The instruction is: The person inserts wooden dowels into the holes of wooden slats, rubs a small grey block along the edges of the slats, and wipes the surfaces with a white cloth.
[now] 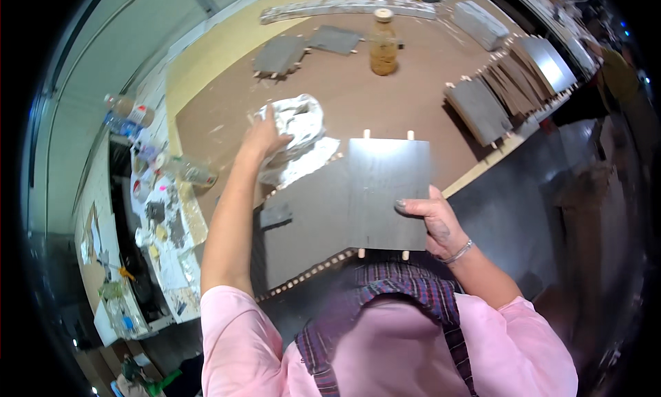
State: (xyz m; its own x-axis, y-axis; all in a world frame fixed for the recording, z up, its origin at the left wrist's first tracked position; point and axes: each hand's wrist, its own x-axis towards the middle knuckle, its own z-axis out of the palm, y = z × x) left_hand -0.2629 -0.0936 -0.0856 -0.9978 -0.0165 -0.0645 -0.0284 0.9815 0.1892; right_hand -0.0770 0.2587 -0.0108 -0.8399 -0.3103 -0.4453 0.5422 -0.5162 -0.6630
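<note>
My right hand [444, 225] grips the right edge of a grey rectangular panel [387, 183], thumb on its face. Short wooden dowels stick out of the panel's top and bottom edges. Further left, my left hand [266, 135] rests its spread fingers against a crumpled white cloth [301, 121]. Below the cloth and partly behind the held panel lies a larger grey board [310, 225] with a row of dowels along its near edge. A small dark grey block [276, 215] sits on that board.
A bottle of amber liquid [383, 46] stands at the back of the brown table [227, 115]. Grey doweled panels [281, 55] lie behind the cloth; more panels [478, 111] are stacked at right. A wrapped white block [480, 25] is back right. Bottles [129, 110] line the left side.
</note>
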